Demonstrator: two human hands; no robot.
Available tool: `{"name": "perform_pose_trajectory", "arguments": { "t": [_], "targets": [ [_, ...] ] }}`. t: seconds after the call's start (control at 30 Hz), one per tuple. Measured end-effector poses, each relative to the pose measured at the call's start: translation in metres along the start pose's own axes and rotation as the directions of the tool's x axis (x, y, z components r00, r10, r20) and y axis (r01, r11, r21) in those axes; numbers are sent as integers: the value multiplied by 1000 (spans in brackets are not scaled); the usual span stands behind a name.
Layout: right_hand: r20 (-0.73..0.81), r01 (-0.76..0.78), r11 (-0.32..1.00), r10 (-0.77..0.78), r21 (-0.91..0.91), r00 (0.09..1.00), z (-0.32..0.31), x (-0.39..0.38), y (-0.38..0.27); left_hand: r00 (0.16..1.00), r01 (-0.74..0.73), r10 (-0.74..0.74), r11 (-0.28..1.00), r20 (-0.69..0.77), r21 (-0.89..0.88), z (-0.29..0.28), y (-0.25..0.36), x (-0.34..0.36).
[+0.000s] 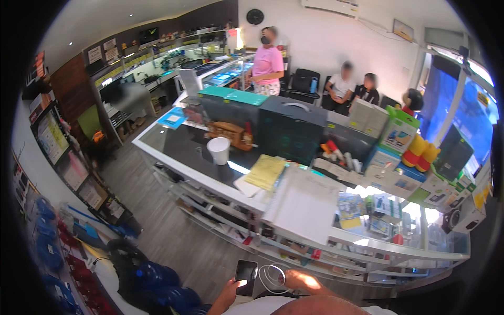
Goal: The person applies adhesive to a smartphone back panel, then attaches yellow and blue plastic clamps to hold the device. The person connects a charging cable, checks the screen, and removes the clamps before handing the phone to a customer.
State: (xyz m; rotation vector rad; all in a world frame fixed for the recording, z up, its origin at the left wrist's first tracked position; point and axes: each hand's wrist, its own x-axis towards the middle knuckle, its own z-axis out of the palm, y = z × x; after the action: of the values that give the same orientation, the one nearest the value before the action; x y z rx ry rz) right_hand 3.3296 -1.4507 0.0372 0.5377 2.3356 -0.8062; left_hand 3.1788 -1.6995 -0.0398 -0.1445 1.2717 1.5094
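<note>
At the lower edge my left hand is closed around a dark-screened smartphone, its thumb lying along the phone's side. A thin white cable loops beside the phone. The fingers of my right hand are closed at the far side of that loop and grip the cable. Whether the cable's end is plugged into the phone is too small to tell. Both hands are low, on the near side of the glass display counter.
On the counter stand a white cup, a yellow notepad, an open paper book and several boxes. Blue water jugs stand lower left. A person in pink stands beyond; two others sit by the wall.
</note>
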Motion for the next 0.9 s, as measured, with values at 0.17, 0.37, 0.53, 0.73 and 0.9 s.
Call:
{"name": "perform_pose_trajectory", "arguments": {
  "t": [0.17,0.37,0.53,0.73,0.9],
  "targets": [
    [-252,253,936,-313,-243,916,-21,92,-137,949,-312,310,898,-57,-311,-114,64,-36],
    [-505,444,881,-462,-164,729,-54,188,-319,767,-634,626,709,-140,-308,-190,199,-82],
    [-433,756,644,-651,119,623,-98,257,-444,687,-726,722,680,-82,-101,-256,295,-68],
    [-301,786,496,-736,369,606,-160,394,-596,654,-752,749,629,-107,-195,-366,403,-22],
    [-194,782,433,-807,448,558,-216,498,-737,635,-772,720,582,-280,-253,-448,486,-23]
  ]
}}
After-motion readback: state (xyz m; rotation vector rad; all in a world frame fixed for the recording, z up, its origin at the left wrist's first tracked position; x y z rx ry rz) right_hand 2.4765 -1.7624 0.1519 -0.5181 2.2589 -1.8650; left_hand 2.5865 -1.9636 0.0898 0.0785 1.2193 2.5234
